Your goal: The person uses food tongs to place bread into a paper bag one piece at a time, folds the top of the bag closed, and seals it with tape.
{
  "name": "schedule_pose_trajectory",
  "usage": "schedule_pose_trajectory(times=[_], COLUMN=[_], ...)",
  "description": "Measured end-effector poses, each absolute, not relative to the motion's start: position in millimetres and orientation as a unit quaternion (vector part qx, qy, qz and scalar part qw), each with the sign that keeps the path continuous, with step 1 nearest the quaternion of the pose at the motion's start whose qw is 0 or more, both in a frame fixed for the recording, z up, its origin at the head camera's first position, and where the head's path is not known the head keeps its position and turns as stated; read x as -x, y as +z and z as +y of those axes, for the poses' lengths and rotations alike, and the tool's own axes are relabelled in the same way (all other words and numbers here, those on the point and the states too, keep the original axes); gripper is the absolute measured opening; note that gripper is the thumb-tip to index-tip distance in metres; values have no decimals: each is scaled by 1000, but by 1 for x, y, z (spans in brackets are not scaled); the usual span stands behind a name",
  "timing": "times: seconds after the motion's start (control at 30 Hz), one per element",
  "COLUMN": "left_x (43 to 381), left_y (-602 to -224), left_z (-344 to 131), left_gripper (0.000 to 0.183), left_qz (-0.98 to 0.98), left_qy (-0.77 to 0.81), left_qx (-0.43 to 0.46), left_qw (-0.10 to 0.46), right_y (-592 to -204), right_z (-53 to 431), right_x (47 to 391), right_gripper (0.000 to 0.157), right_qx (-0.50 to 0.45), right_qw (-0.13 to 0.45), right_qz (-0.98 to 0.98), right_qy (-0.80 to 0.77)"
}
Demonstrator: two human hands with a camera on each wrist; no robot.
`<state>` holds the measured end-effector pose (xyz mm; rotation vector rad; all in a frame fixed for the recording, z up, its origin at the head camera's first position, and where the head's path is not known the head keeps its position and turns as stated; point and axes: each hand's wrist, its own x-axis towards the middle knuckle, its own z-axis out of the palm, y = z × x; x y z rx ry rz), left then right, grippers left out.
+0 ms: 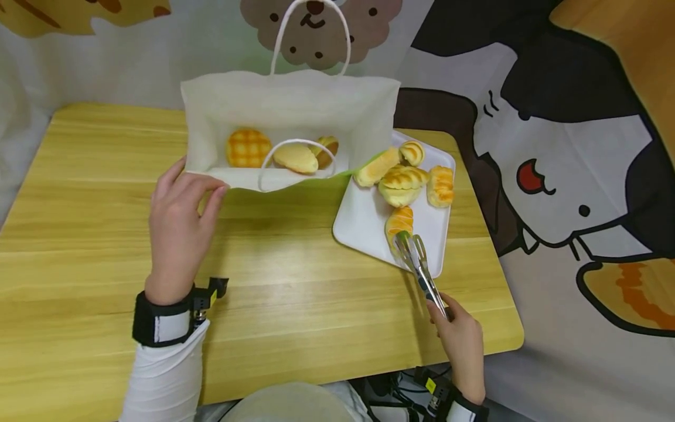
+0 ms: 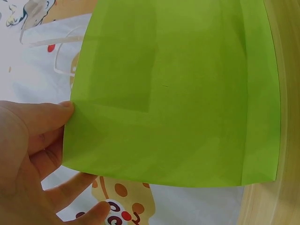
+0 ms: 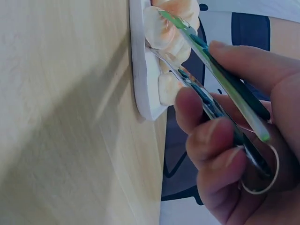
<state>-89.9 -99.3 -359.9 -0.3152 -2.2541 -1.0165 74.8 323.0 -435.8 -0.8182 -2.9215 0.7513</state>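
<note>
My left hand (image 1: pixel 179 220) pinches the near left corner of the rim of a paper bag (image 1: pixel 290 97), white inside and green outside. Inside the bag lie a round grid-patterned bun (image 1: pixel 248 148), a pale oval bread (image 1: pixel 295 158) and a browner piece (image 1: pixel 325 151), partly behind the bag's handle. My right hand (image 1: pixel 460 337) grips metal tongs (image 1: pixel 422 272) with dark grips. The tong tips are at a striped bread roll (image 1: pixel 399 223) on the near part of a white tray (image 1: pixel 364 225); in the right wrist view the tong arms stand apart around a bread (image 3: pixel 158 28).
Farther back on the tray lie several other breads, among them a split puff (image 1: pixel 403 184) and a small roll (image 1: pixel 412 153). The bag stands beside the tray on a wooden table (image 1: pixel 285 293). A cartoon-printed cloth (image 1: pixel 569 176) hangs behind and to the right.
</note>
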Motion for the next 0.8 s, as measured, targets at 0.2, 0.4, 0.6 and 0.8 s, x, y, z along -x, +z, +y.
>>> schedule_pose_trajectory(times=[0.2, 0.4, 0.6, 0.8], left_x=[90, 90, 90, 91], left_y=[-361, -361, -362, -362], left_z=[-99, -100, -100, -100], left_gripper=[12, 13, 13, 13], left_qz=[-856, -857, -856, -857], left_qy=[-388, -388, -390, -390], left_qx=[120, 121, 119, 117], left_qw=[320, 317, 317, 315], right_y=[-438, -437, -433, -428], right_z=[323, 325, 329, 331], right_x=[-76, -79, -84, -91], right_gripper=[52, 51, 49, 50], right_qx=[260, 261, 290, 312], right_qw=[36, 32, 17, 15], right_qz=[-934, -931, -921, -911], right_qy=[244, 254, 259, 268])
